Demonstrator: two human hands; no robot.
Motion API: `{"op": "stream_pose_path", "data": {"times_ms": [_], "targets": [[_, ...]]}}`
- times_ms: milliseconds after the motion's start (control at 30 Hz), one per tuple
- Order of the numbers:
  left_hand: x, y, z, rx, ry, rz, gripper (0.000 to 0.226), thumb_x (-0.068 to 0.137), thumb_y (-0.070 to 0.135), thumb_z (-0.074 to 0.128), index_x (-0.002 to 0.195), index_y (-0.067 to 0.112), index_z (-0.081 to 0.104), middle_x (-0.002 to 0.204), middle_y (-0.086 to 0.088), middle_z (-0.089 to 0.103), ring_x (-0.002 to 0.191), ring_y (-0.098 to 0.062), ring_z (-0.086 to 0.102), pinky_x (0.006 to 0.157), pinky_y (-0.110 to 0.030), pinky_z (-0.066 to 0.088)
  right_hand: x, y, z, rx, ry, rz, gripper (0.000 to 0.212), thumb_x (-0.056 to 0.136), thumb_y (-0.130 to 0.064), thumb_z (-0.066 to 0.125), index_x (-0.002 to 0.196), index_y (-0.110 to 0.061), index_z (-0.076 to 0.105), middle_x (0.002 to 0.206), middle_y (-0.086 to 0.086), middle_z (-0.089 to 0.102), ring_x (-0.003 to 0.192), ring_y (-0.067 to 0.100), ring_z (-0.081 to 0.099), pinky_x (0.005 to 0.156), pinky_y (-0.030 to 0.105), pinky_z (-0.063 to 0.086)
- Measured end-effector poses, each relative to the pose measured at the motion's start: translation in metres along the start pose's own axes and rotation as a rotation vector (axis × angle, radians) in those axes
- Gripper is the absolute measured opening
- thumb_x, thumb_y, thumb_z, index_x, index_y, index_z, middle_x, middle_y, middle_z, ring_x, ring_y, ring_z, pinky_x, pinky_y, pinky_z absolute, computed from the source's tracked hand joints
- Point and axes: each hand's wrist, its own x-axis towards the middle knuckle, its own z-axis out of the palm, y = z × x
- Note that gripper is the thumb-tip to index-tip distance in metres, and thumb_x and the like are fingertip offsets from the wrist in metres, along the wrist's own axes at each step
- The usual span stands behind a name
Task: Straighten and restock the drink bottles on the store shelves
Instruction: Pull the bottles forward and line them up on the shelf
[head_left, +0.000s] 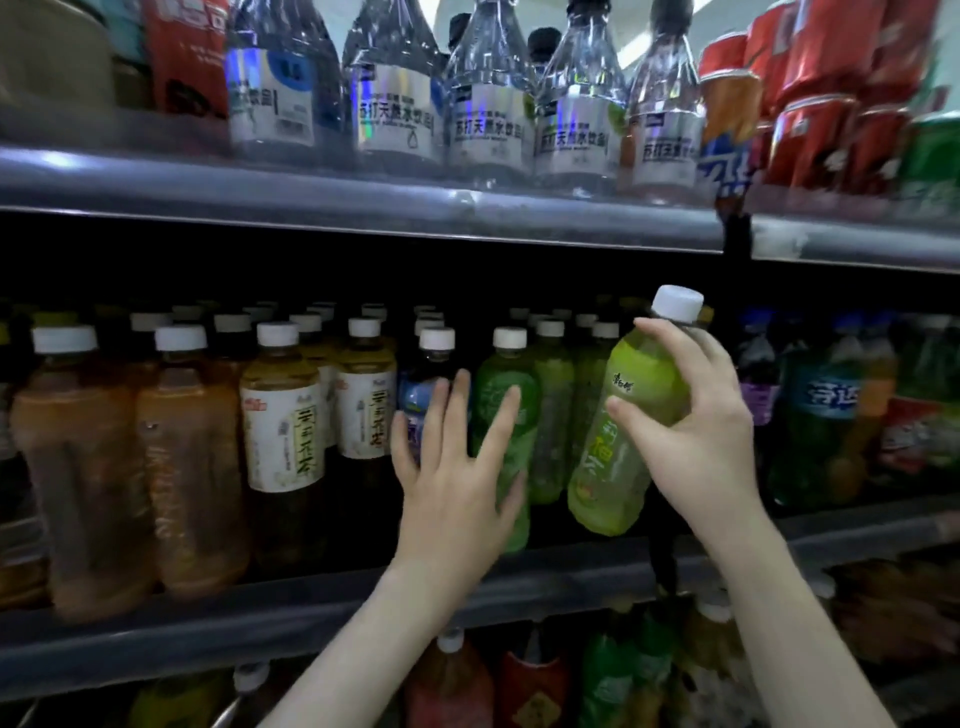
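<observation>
My right hand (696, 415) grips a light-green tea bottle (623, 457) with a white cap, tilted and lifted in front of the middle shelf (260, 623). My left hand (457, 457) reaches forward with straight, spread fingers against a darker green bottle (506, 395) standing at the shelf front; its outer fingers overlap a dark bottle with a blue label (423, 384). More green bottles (553, 395) stand in rows behind.
Left on the middle shelf stand brown tea bottles (78, 457) and white-labelled tea bottles (283, 426). Green and dark soda bottles (826, 415) fill the right. The top shelf holds clear water bottles (488, 104) and red cans (831, 104). Below are more drinks (608, 675).
</observation>
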Motion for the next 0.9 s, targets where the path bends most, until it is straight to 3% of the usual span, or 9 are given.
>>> {"op": "stream_pose_path", "data": {"times_ms": [67, 133, 200, 400, 600, 733, 900], "targets": [[0.001, 0.003, 0.011, 0.098, -0.029, 0.001, 0.075, 0.082, 0.041, 0.066, 0.148, 0.025, 0.032, 0.153, -0.020, 0.027, 0.144, -0.034, 0.016, 0.111, -0.058, 0.003, 0.008, 0.015, 0.001, -0.042, -0.029, 0.040, 0.064, 0.078, -0.013, 0.077, 0.125, -0.047, 0.051, 0.140, -0.010, 0.038, 0.113, -0.013, 0.043, 0.086, -0.001, 0.031], [0.002, 0.006, 0.019, 0.184, -0.046, 0.000, 0.074, 0.083, 0.048, 0.057, 0.148, 0.024, 0.031, 0.152, -0.019, 0.029, 0.144, -0.035, 0.014, 0.112, -0.059, 0.002, 0.013, 0.027, 0.006, -0.033, -0.062, 0.080, 0.065, 0.077, -0.014, 0.076, 0.126, -0.049, 0.050, 0.144, -0.005, 0.037, 0.124, 0.007, 0.044, 0.093, 0.015, 0.035], [0.001, 0.007, 0.024, 0.248, -0.047, 0.000, 0.076, 0.082, 0.051, 0.053, 0.149, 0.023, 0.028, 0.152, -0.018, 0.030, 0.145, -0.034, 0.012, 0.112, -0.059, 0.001, 0.016, 0.036, 0.014, 0.001, -0.099, 0.090, 0.067, 0.076, -0.014, 0.076, 0.127, -0.049, 0.049, 0.144, -0.005, 0.037, 0.125, 0.013, 0.045, 0.095, 0.021, 0.035], [0.000, 0.007, 0.027, 0.251, -0.044, -0.014, 0.074, 0.085, 0.051, 0.044, 0.150, 0.025, 0.023, 0.154, -0.016, 0.025, 0.147, -0.031, 0.004, 0.112, -0.060, 0.005, 0.013, 0.047, 0.050, 0.042, -0.347, 0.043, 0.068, 0.086, -0.023, 0.068, 0.136, -0.054, 0.034, 0.153, -0.009, 0.025, 0.134, 0.018, 0.037, 0.096, 0.027, 0.040], [-0.008, -0.015, 0.007, 0.232, -0.012, -0.033, 0.065, 0.091, 0.043, 0.044, 0.150, 0.025, 0.025, 0.156, -0.016, 0.019, 0.145, -0.032, 0.014, 0.112, -0.059, 0.010, 0.012, 0.055, 0.055, 0.075, -0.439, 0.004, 0.072, 0.094, -0.026, 0.059, 0.139, -0.060, 0.016, 0.158, -0.011, 0.006, 0.144, 0.018, 0.019, 0.109, 0.031, 0.028], [-0.018, -0.036, -0.007, 0.283, -0.027, -0.106, 0.068, 0.089, 0.048, 0.044, 0.151, 0.024, 0.025, 0.155, -0.018, 0.020, 0.144, -0.033, 0.015, 0.111, -0.060, 0.010, 0.008, 0.052, 0.059, 0.072, -0.442, 0.002, 0.072, 0.097, -0.019, 0.053, 0.140, -0.060, 0.014, 0.159, -0.008, -0.005, 0.147, 0.021, 0.009, 0.115, 0.039, 0.022], [-0.028, -0.065, -0.026, 0.296, -0.066, -0.283, 0.071, 0.090, 0.054, 0.035, 0.152, 0.024, 0.020, 0.156, -0.020, 0.016, 0.145, -0.035, 0.006, 0.110, -0.062, 0.005, 0.001, 0.049, 0.066, -0.017, -0.392, -0.040, 0.076, 0.099, -0.014, 0.045, 0.137, -0.065, 0.004, 0.156, -0.018, -0.020, 0.148, 0.017, -0.002, 0.117, 0.047, 0.023]]}}
